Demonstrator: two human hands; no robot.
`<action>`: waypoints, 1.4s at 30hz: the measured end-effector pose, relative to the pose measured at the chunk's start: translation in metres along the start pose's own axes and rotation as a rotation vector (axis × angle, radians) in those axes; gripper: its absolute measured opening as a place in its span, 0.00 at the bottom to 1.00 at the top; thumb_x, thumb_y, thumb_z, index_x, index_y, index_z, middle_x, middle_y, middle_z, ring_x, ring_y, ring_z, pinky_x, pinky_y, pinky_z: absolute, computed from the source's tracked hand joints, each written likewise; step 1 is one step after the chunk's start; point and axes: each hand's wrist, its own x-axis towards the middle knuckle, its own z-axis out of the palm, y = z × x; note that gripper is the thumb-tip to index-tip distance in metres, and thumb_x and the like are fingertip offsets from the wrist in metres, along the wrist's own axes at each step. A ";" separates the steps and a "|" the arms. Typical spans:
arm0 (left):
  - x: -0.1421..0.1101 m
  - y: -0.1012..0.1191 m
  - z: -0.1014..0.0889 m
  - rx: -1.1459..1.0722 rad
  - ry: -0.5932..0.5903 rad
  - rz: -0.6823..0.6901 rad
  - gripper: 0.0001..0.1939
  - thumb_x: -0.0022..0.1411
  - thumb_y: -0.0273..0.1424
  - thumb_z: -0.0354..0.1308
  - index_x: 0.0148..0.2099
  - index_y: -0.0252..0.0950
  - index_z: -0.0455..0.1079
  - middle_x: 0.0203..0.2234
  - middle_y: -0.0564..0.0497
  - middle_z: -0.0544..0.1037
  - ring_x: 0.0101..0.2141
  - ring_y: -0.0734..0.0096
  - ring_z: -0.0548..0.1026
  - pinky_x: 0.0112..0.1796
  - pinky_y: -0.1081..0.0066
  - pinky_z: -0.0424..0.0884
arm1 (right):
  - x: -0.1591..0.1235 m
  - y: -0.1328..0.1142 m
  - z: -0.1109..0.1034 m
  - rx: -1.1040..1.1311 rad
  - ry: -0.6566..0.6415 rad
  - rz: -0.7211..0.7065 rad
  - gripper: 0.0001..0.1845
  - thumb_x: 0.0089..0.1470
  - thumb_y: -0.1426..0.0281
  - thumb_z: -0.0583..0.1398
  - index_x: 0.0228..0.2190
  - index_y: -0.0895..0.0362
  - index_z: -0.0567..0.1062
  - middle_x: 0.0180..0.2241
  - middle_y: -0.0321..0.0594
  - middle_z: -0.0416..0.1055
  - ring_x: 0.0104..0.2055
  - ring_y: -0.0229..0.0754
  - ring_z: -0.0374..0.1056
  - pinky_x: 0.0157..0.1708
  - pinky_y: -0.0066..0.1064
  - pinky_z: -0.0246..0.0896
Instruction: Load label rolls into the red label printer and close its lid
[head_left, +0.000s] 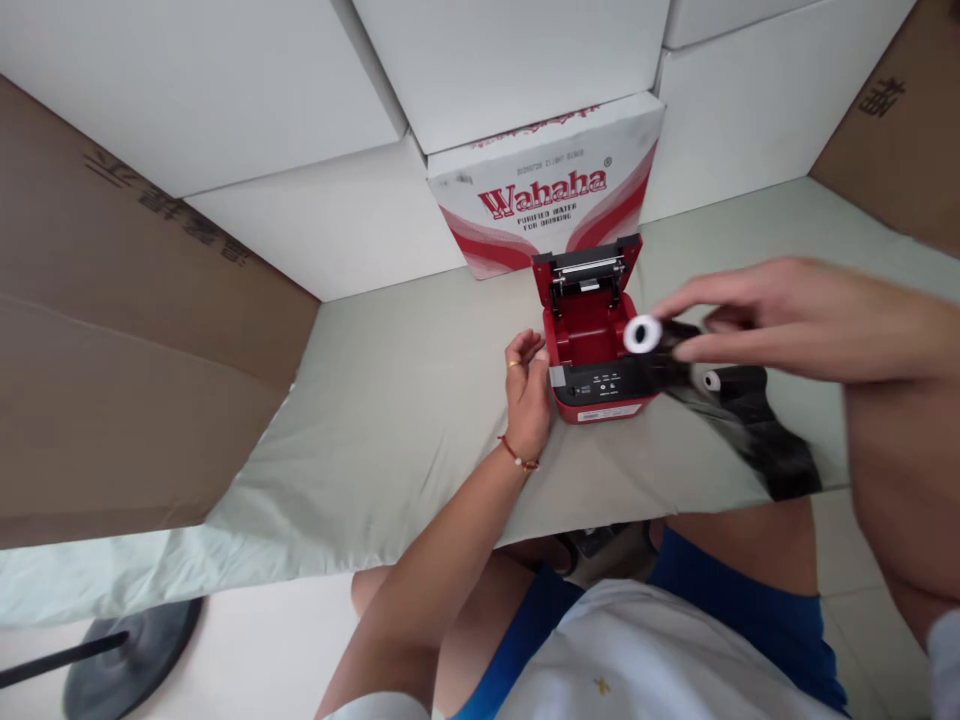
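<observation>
The printer (600, 390), a small red and black one, sits just right of centre on the cloth-covered bench (390, 400), its lid (589, 268) raised and the red bay inside bare to view. From where I stand, the step in hand looks like bringing a roll (654, 335) to that open bay: the right hand (780, 310) has it pinched between thumb and fingers, at the bay's right edge. To my eye, a move into the bay would call for lining the roll up with the hollow and keeping it clear of the lid. The left hand (529, 395) steadies the left side, its fingers loosely curled against the case and gripping nothing that I can see.

Just right of the printer is a second roll (739, 388), dark with a white core, and a black strip (757, 445) runs down towards the bench's near edge. Behind the lid a Wahaha box (555, 190) stands before white boxes (517, 60).

The right hand and strip are smeared by motion, so I can't tell which roll the strip belongs to. The held roll's far end is lost behind the fingers, and the small print on the printer is too fine to read.
</observation>
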 end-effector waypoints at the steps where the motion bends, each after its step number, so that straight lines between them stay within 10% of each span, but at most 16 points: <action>1: -0.005 0.003 -0.002 0.056 0.039 0.049 0.26 0.72 0.55 0.57 0.61 0.44 0.67 0.61 0.43 0.73 0.63 0.56 0.72 0.67 0.51 0.67 | 0.017 -0.009 0.013 -0.048 -0.034 -0.049 0.23 0.62 0.54 0.62 0.51 0.51 0.84 0.34 0.38 0.81 0.27 0.40 0.69 0.30 0.35 0.63; 5: -0.025 0.021 -0.009 0.360 0.074 0.511 0.20 0.78 0.47 0.49 0.62 0.44 0.69 0.58 0.43 0.73 0.62 0.57 0.72 0.65 0.51 0.68 | 0.068 -0.027 0.062 -0.353 0.088 0.008 0.19 0.62 0.67 0.61 0.51 0.54 0.82 0.49 0.47 0.82 0.44 0.53 0.78 0.40 0.39 0.67; 11: -0.039 0.041 -0.005 0.671 -0.121 1.005 0.18 0.74 0.35 0.56 0.63 0.43 0.71 0.50 0.45 0.79 0.58 0.56 0.75 0.62 0.51 0.70 | 0.086 -0.030 0.082 -0.529 0.124 0.073 0.14 0.61 0.70 0.61 0.45 0.52 0.84 0.44 0.50 0.84 0.37 0.55 0.78 0.31 0.41 0.64; 24: -0.038 0.035 -0.001 0.777 -0.259 1.009 0.25 0.67 0.28 0.61 0.65 0.42 0.72 0.48 0.45 0.82 0.57 0.56 0.77 0.62 0.54 0.68 | 0.087 -0.030 0.072 -0.308 0.077 -0.039 0.11 0.63 0.66 0.63 0.41 0.52 0.86 0.41 0.45 0.85 0.41 0.53 0.80 0.39 0.40 0.68; 30: -0.041 0.035 0.002 0.754 -0.277 1.031 0.27 0.67 0.27 0.62 0.66 0.44 0.71 0.46 0.47 0.82 0.56 0.57 0.78 0.62 0.54 0.70 | 0.071 -0.014 0.044 0.123 0.829 -0.069 0.17 0.72 0.57 0.58 0.45 0.51 0.83 0.45 0.43 0.85 0.45 0.46 0.79 0.45 0.37 0.72; 34: -0.041 0.035 0.003 0.796 -0.260 1.077 0.24 0.67 0.27 0.60 0.64 0.42 0.73 0.44 0.47 0.82 0.54 0.59 0.78 0.60 0.56 0.71 | 0.092 0.006 0.054 0.137 0.706 -0.130 0.24 0.73 0.52 0.55 0.60 0.50 0.76 0.58 0.44 0.80 0.60 0.50 0.76 0.58 0.45 0.72; 42: -0.047 0.041 0.009 0.913 -0.235 1.149 0.20 0.71 0.27 0.60 0.63 0.44 0.75 0.38 0.51 0.85 0.44 0.66 0.79 0.52 0.61 0.67 | 0.048 0.002 0.081 0.063 0.676 -0.314 0.19 0.74 0.62 0.54 0.53 0.50 0.83 0.54 0.45 0.82 0.58 0.50 0.77 0.62 0.48 0.71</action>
